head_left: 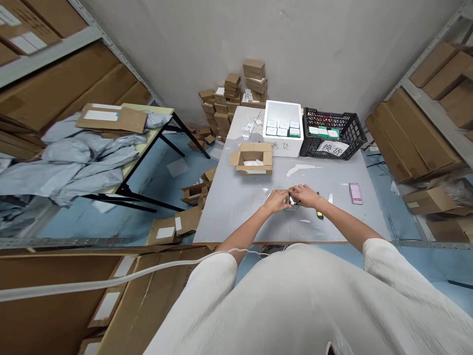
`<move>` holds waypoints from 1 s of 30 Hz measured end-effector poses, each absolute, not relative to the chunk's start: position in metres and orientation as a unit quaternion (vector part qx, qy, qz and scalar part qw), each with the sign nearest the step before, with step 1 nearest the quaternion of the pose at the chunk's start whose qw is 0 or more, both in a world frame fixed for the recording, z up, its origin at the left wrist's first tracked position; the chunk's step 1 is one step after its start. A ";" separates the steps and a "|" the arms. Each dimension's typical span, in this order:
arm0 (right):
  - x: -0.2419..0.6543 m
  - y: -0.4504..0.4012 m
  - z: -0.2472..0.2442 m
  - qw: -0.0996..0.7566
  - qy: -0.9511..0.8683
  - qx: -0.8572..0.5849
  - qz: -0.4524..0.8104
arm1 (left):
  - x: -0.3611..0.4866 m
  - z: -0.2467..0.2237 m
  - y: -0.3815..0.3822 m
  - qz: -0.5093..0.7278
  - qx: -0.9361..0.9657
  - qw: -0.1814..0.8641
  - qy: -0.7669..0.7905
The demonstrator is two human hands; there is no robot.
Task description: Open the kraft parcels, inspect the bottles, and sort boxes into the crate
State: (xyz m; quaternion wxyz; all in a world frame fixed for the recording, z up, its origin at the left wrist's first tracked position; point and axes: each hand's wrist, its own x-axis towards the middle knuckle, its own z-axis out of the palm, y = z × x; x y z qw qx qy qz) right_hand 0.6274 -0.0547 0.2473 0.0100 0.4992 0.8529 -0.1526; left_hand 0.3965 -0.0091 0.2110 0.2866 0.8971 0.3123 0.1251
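Close to the front of the grey table, my left hand [278, 200] and my right hand [306, 196] meet over a small box with a green lower edge [292, 207]. My fingers are closed round it from both sides, the left at its left side and the right at its top and right. Something shiny and dark shows between my fingers, too small to name. Just right of my right wrist lies a box cutter with a yellow end [320, 215]. Beyond my hands stands an open cardboard box [254, 171] with pale material inside.
At the back of the table [232, 224] stand a white foam box [284, 148] and a black plastic crate [356, 140], both holding small green-and-white boxes. A pink item [355, 193] lies right. Cardboard stacks [221, 121] and a side table of grey bags [92, 158] are left.
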 end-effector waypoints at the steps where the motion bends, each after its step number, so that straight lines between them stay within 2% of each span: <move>1: 0.625 -0.051 0.247 0.018 0.853 0.499 -0.154 | 0.397 0.211 -0.010 0.126 0.896 0.289 0.312; 8: 0.607 -0.040 0.254 0.060 0.857 0.492 -0.140 | 0.394 0.216 -0.012 0.121 0.882 0.306 0.338; 16: 0.611 -0.047 0.307 -0.009 0.841 0.505 -0.196 | 0.389 0.217 -0.017 0.146 0.848 0.342 0.376; 19: 0.619 -0.047 0.333 -0.084 0.809 0.539 -0.219 | 0.388 0.221 -0.015 0.142 0.833 0.363 0.392; 26: 0.636 -0.040 0.350 -0.363 0.706 0.577 -0.191 | 0.391 0.230 -0.016 0.144 0.823 0.388 0.390; 30: 0.639 -0.032 0.342 -0.433 0.649 0.593 -0.201 | 0.395 0.243 -0.021 0.163 0.823 0.380 0.389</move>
